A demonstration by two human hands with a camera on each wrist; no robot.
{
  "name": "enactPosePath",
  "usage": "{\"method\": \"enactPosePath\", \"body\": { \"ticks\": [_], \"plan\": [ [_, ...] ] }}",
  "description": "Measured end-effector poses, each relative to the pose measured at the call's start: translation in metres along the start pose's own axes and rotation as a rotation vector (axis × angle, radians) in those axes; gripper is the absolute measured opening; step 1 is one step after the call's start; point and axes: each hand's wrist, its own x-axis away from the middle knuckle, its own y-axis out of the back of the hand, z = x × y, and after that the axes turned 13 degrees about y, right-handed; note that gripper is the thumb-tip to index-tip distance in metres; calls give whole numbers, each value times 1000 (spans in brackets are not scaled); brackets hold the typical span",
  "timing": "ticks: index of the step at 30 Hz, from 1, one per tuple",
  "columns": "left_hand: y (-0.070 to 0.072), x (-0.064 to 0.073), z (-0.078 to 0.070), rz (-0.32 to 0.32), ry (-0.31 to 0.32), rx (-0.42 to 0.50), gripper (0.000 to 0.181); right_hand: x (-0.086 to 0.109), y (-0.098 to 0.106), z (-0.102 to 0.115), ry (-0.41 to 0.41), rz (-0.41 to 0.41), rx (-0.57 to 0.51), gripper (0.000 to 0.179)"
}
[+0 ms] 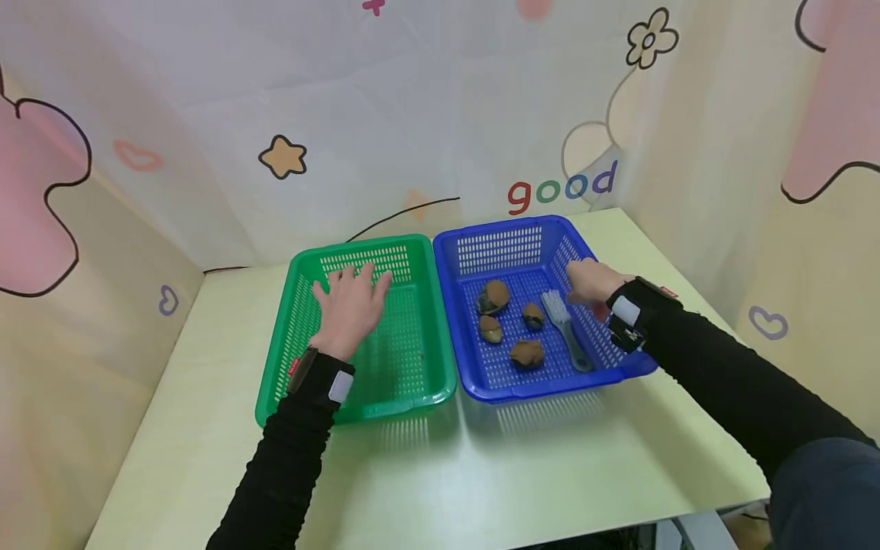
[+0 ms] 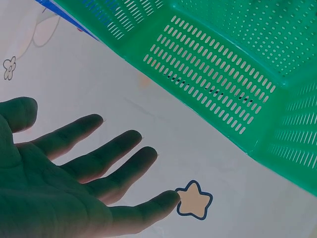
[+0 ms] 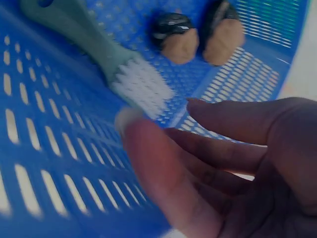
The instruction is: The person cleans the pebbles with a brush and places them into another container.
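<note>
Near the far edge of the pale yellowish tabletop [image 1: 550, 466], I have a bright green basket [image 1: 406, 336] and a blue basket [image 1: 509, 250], both patterned with slots. The brush [image 1: 567, 334] is grey-green with white bristles [image 1: 554, 305]; the lumps [image 1: 527, 354] are brown, partly blackish. My sleeves [image 1: 289, 458] are black.

Far side, R of ctr: lowercase "good" [image 1: 562, 189] on backdrop cloth [image 1: 412, 99], beyond blue basket [image 1: 505, 226]; letters L to R red, green, blue, purple. Pink + sign [image 1: 373, 7] on same cloth, higher, L of ctr. Red tags [image 1: 293, 366] on wrist straps [image 1: 318, 380]: poss. print, too small to read.
</note>
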Motion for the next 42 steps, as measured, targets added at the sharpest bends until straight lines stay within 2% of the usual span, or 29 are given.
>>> {"method": "enactPosePath", "body": {
  "ticks": [3, 10, 14, 16, 19, 23, 25, 27, 29, 31, 33, 36, 38, 40, 42],
  "plan": [
    [4, -1, 0, 2, 1, 0, 54, -8, 0, 6, -28, 83, 52, 16],
    [8, -2, 0, 7, -4, -5, 54, -29, -16, 13, -71, 297, 125, 15],
    [10, -3, 1, 3, -1, -10, 54, -43, -27, 12, -116, 409, 170, 39],
    [11, -3, 2, 2, 7, -14, 54, -59, -38, 1, -136, 477, 206, 46],
    [12, -3, 3, 2, 18, -21, 54, -107, -78, -55, -143, 550, 286, 38],
    [13, -4, 3, 7, 17, -30, 53, -180, -146, -161, -130, 501, 273, 29],
    [13, -3, 3, 9, 18, -23, 53, -205, -170, -197, -140, 477, 243, 30],
    [13, -3, 2, 11, 15, -21, 53, -227, -190, -227, -143, 455, 207, 26],
    [13, -3, 0, 13, 11, -18, 53, -245, -209, -250, -135, 455, 241, 19],
    [12, -3, -2, 14, 7, -21, 53, -260, -224, -267, -96, 466, 313, 17],
    [11, -3, -3, 13, 5, -21, 53, -273, -235, -278, -65, 517, 425, 17],
    [11, -3, -5, 10, 4, -23, 53, -275, -236, -278, -6, 554, 468, 21],
    [11, -3, -6, 9, 2, -25, 53, -259, -222, -258, 11, 572, 432, 24],
    [11, -2, -8, 11, -1, -27, 52, -225, -195, -222, 37, 562, 338, 26],
    [11, -2, -10, 9, -13, -34, 52, -176, -156, -166, 6, 551, 213, 28]
  ]
}}
